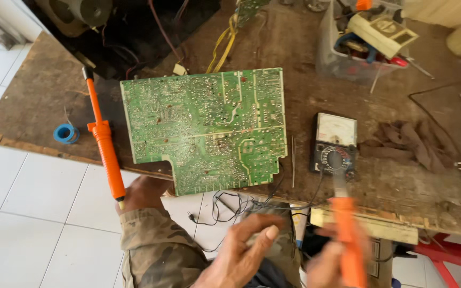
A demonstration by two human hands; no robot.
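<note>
Right hand (pixel 326 266) grips orange tool (pixel 348 240) — left hand (pixel 244 250) open, empty — below circuit board (pixel 206 128).

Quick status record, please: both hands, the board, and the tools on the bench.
left hand: open, empty, below the bench edge
right hand: gripping blurred orange tool
circuit board: green, flat on bench
sleeved hand: at board's near-left corner
long orange tool: left of board
multimeter: right of board
</note>
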